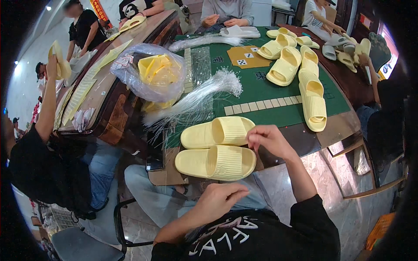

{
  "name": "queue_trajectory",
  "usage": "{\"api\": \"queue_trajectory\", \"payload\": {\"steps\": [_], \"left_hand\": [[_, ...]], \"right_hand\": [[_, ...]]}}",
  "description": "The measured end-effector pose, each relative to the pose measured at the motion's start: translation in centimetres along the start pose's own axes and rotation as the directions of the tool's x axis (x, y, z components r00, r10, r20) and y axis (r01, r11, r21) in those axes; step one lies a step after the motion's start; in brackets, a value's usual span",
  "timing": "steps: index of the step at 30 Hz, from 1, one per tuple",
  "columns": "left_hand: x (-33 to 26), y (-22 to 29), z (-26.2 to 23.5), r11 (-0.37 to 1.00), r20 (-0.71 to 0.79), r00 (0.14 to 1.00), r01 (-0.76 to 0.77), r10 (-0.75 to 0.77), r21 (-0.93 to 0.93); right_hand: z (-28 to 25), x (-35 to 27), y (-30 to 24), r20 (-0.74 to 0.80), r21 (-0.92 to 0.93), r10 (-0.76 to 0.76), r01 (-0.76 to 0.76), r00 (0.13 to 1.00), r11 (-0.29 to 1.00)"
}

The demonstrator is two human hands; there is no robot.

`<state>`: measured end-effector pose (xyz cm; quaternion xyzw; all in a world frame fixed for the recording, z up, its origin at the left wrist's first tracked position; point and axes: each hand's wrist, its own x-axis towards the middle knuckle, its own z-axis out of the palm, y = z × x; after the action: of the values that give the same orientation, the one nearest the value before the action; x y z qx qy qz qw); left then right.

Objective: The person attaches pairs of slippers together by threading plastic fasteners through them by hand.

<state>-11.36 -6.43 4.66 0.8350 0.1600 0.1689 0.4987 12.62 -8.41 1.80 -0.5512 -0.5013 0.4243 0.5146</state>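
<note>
1. At the far left of the green table mat, a clear plastic bag holds yellow pieces. It would be best kept clear of the slippers.
2. Right of it, a bundle of thin clear strands fans toward the near left, its loose ends close to the slippers' heels. Drawing one strand at a time would probably avoid tangles.
3. At the near edge, in the middle, lie two pale yellow slippers, the far slipper and the near slipper, side by side, soles down, toes right. Keeping their toes level should make both straps easy to reach.
4. The left hand hangs nearer than the pair, apart from it, thumb and fingers narrow; I cannot tell whether it pinches anything thin. It could steady the near slipper.
5. The right hand is at the far slipper's toe, fingers bent and narrow; whether it grips something fine is unclear. A light fingertip touch seems wise, as the soft strap may dent.
6. Farther right, more yellow slippers stand in a line.
</note>
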Motion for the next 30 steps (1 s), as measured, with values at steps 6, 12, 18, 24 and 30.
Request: {"api": "queue_trajectory", "payload": {"steps": [6,12,18,24,30], "left_hand": [[0.3,-0.5,-2.4,0.881,0.145,0.949,0.314,-0.280,-0.355],[4.5,-6.3,-6.5,0.922,-0.614,0.788,0.271,-0.048,0.275],[7.4,-11.5,-7.1,0.815,-0.482,0.871,0.346,-0.094,0.465],[11.6,-13.7,-4.5,0.999,-0.156,0.987,0.033,-0.027,0.036],[13.0,-13.8,-4.0,0.988,-0.134,0.987,0.104,-0.089,0.110]], "right_hand": [[-1.8,2.7,4.3,-0.273,-0.243,-0.060,-0.008,0.960,0.970],[-1.5,3.6,5.0,-0.232,-0.246,-0.042,-0.017,0.972,0.969],[-1.2,3.7,5.6,-0.255,-0.225,-0.033,-0.026,0.966,0.974],[-0.7,3.3,5.6,-0.264,-0.257,-0.023,-0.047,0.964,0.965],[-0.5,3.1,5.7,-0.244,-0.409,-0.086,-0.022,0.966,0.912]]}}
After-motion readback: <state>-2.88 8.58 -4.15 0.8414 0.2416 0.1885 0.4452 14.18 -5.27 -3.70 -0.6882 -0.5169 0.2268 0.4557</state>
